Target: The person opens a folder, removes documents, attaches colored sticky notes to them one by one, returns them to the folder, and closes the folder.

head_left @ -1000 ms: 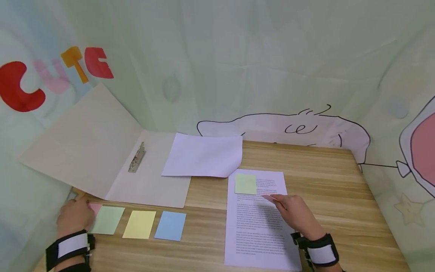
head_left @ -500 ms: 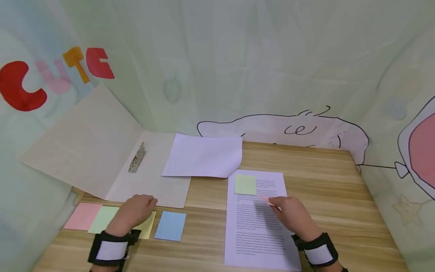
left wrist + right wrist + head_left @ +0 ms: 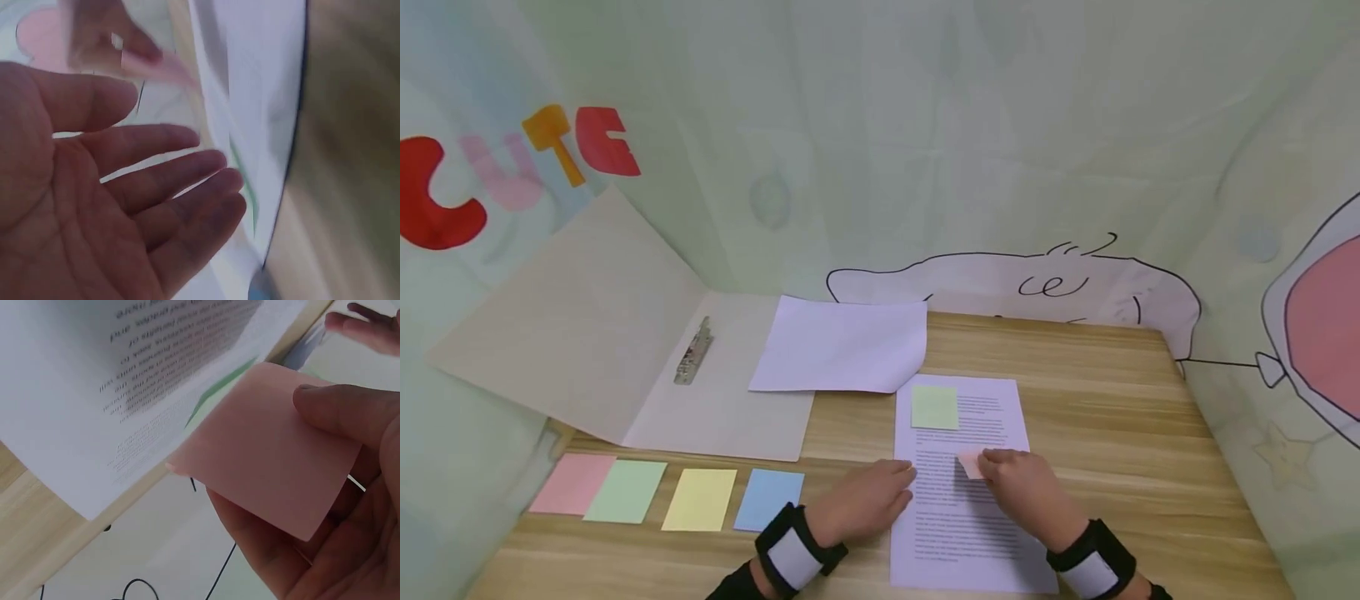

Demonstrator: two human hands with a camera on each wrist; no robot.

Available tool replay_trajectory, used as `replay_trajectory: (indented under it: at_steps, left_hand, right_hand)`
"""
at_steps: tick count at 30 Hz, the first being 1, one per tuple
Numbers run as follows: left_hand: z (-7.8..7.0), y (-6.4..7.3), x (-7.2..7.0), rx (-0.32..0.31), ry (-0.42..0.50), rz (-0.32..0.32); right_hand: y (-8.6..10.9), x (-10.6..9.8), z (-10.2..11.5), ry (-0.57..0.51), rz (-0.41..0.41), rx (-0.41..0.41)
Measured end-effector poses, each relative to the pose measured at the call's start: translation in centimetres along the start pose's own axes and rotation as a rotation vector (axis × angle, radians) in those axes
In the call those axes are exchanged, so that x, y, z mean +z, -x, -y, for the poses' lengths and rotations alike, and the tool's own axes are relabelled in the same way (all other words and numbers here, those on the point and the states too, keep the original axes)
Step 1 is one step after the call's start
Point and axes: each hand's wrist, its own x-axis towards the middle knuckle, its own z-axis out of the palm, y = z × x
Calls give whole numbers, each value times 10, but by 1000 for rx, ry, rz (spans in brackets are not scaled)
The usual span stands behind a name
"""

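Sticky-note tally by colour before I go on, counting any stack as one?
Pink: 2, pink note on table, held pink note
Green: 2, green note on table, second green note on page
Yellow note: 1
Blue note: 1
Total: 6

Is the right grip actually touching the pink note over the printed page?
Touching. The right wrist view shows it plainly: the right grip pinches the pink note, thumb on its near face, fingers behind.

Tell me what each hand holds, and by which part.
The right hand pinches a pink sticky note near one edge; the left hand holds nothing.
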Motion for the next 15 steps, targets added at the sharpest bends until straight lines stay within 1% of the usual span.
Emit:
replay_trajectory:
  at_steps: [2, 4, 6, 9, 15]
  left_hand:
    - [-8, -6, 7, 41, -23, 22]
    - [-14, -10, 14, 88, -46, 18]
    - [-19, -13, 19, 112, -50, 11]
    - [-23, -15, 24, 123, -48, 9]
    - [-27, -16, 28, 88, -55, 54]
  right_hand:
    - [2, 1, 3, 54, 7, -32]
    - [4, 4, 6, 103, 18, -59]
    - [5, 6, 9, 134, 16, -83]
    - [8, 9, 13, 161, -7, -109]
    - [14, 13, 19, 164, -58, -143]
